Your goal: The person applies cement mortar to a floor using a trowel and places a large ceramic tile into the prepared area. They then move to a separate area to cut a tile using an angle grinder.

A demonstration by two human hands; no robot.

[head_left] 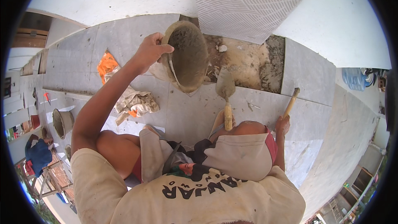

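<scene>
My left hand (152, 52) is closed on the rim of a mortar-stained bucket (165, 68), which is tilted so its grey, cement-coated inside faces me. Low at the right, my right hand (282, 125) is wrapped round a wooden stick-like handle (291, 103) with a darker tip; whatever lies inside the fist is hidden. Between the two hands is a pointed trowel (225, 84), its blade grey with mortar and its wooden grip toward me, near my foot. Beyond it opens an untiled strip (242, 61) with rough mortar (272, 64) at its right end.
A large tile (248, 4) with a ridged back leans at the wall. Grey floor tiles (309, 74) surround the strip. Dirty cloth (139, 101) and an orange wrapper (107, 64) lie left. Another bucket (62, 123) stands farther left, near a person in blue (39, 155).
</scene>
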